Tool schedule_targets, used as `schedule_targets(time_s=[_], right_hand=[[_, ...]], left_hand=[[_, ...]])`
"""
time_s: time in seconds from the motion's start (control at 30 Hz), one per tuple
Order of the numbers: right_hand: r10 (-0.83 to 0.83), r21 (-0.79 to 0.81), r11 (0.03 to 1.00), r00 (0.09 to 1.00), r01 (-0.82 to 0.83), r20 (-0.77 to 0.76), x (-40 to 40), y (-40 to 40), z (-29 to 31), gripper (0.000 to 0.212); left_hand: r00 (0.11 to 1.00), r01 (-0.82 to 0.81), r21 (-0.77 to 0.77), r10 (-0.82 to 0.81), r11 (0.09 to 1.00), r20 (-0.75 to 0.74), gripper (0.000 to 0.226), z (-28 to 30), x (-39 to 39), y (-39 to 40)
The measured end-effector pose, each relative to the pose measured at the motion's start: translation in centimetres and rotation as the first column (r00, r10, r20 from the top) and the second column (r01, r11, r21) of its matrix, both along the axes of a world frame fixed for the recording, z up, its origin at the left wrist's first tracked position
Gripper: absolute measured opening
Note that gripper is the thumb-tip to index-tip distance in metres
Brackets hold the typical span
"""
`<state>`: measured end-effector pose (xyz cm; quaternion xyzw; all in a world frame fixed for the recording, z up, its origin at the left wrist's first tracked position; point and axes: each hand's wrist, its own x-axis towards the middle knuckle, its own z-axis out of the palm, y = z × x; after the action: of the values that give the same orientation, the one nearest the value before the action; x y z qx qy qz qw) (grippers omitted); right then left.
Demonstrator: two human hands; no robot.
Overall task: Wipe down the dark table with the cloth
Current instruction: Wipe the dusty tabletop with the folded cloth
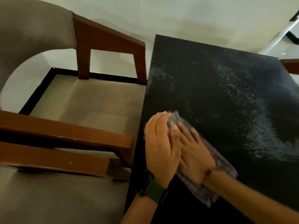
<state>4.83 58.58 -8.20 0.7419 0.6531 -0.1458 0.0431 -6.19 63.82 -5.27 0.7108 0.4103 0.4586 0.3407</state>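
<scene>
The dark table (218, 94) fills the right half of the view, its top speckled with wet streaks and droplets. A checked purple-grey cloth (220, 162) lies flat near the table's left edge. My left hand (160, 143), with a watch on a green strap at the wrist, presses flat on the cloth's left part. My right hand (194, 151) presses flat on the cloth beside it, fingers straight and pointing away from me. The two hands touch side by side. Much of the cloth is hidden under them.
A wooden armchair (90, 101) with beige cushions stands right against the table's left edge. A second beige seat (56, 196) is at the lower left. Another wooden armrest (291, 65) shows at the far right. A pale wall rises behind.
</scene>
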Motion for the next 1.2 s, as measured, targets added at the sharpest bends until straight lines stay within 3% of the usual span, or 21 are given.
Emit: schedule_targets(time_s=[0.1,0.2,0.23,0.33,0.53,0.67,0.83,0.93,1.07,1.2], right_hand=[[0.069,0.003,0.998,0.994,-0.069,0.087,-0.6,-6.5,0.2,0.058],[0.138,0.036,0.989,0.989,-0.141,0.061,1.8,-3.5,0.2,0.055],[0.108,0.014,0.994,0.994,-0.108,0.009,2.7,-1.5,0.2,0.054],[-0.05,0.182,0.983,0.997,0.038,0.062,7.3,5.8,-0.8,0.058],[-0.234,0.178,0.958,0.972,0.226,0.024,12.3,15.0,-0.9,0.055],[-0.231,0.171,0.958,0.973,0.229,-0.009,10.1,11.5,-0.7,0.055],[-0.097,0.098,0.99,0.995,0.1,-0.034,3.6,-3.4,0.2,0.056],[-0.032,0.003,0.999,0.999,0.032,-0.032,2.2,-8.5,0.3,0.058],[-0.003,0.071,0.997,1.0,0.004,-0.015,4.1,-5.9,0.0,0.06],[-0.152,0.147,0.978,0.988,0.147,0.02,9.1,0.6,-0.5,0.059]], left_hand=[[0.997,-0.012,0.007,0.011,1.0,0.074,0.031,1.1,0.5,0.0],[0.997,0.023,-0.017,-0.022,1.0,0.08,0.03,1.2,1.2,-0.1],[0.997,0.036,-0.026,-0.034,0.999,0.074,0.029,0.9,1.4,-0.3],[0.997,0.061,-0.039,-0.059,0.997,0.052,0.03,-0.5,1.8,-0.7],[0.996,0.066,-0.146,-0.074,0.987,-0.046,0.041,-0.6,1.8,-2.9],[0.997,0.056,-0.127,-0.063,0.99,-0.045,0.039,-0.7,1.7,-3.8],[0.999,0.051,-0.137,-0.05,0.989,0.012,0.037,0.5,3.2,-4.2],[0.997,0.07,-0.121,-0.066,0.99,0.042,0.039,1.4,4.2,-4.7],[0.995,0.093,-0.104,-0.089,0.99,0.04,0.035,1.1,4.6,-5.2],[0.993,0.103,-0.102,-0.098,0.989,0.06,0.038,0.7,4.8,-5.7]])
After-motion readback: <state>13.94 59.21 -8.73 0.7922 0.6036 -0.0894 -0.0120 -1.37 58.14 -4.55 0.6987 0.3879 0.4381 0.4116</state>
